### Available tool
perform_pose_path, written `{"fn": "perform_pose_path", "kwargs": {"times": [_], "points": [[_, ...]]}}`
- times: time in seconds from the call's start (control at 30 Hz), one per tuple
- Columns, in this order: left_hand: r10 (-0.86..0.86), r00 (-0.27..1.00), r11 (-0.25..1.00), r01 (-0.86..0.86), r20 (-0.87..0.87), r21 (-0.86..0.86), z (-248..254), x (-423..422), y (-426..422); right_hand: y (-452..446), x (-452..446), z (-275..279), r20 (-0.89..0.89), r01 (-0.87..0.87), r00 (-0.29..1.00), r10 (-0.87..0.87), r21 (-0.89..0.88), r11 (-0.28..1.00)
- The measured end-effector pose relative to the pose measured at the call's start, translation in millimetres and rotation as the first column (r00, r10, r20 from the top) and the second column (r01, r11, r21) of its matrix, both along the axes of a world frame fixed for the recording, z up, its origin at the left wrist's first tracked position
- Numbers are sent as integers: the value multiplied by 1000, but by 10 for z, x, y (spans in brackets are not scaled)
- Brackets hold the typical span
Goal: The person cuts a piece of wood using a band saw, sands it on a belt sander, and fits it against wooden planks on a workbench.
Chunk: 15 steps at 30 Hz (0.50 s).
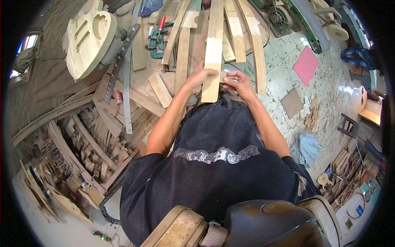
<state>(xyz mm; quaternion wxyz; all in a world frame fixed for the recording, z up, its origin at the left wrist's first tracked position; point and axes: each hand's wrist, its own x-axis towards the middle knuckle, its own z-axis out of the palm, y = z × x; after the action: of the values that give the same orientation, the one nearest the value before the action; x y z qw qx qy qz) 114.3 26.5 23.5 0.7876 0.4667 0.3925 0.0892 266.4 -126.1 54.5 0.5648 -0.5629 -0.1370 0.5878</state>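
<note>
A long, pale wooden board [212, 57] runs from the top of the head view down to the front of my shirt. My left hand [200, 75] grips its left edge, the thumb lying on top and the fingers hidden beneath. On the other side my right hand [238, 83] is closed, with thumb and fingertips pinched at a small tan piece beside the board's right edge; what that piece is I cannot make out. Other long wooden strips [254, 53] fan out on both sides. A short wood block [160, 90] lies left of my left hand.
Left of the strips are a green clamp [155, 43] and a guitar-shaped body [89, 43]. A green machine with a belt [306, 26] stands at upper right. Scrap-filled wooden racks [88, 164] occupy the lower left. A blue cloth [309, 149] lies on the floor at right.
</note>
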Motion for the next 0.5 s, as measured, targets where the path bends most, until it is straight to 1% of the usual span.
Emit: {"fn": "perform_pose_path", "kwargs": {"times": [0.07,0.13,0.23,0.5], "points": [[18,1000,999,-18,11,-27,-5,12,-19,-9,10,-32,4,3,1000,-3,8,1000],[36,999,999,-36,-1,-20,143,27,-64,-13,12,-45,6,8,1000,-8,10,1000],[-9,1000,989,8,10,145,285,35,-111,-18,19,-41,6,15,1000,-15,6,1000],[-30,999,982,26,17,185,403,57,-149,-45,65,28,8,-25,1000,25,3,1000]]}}
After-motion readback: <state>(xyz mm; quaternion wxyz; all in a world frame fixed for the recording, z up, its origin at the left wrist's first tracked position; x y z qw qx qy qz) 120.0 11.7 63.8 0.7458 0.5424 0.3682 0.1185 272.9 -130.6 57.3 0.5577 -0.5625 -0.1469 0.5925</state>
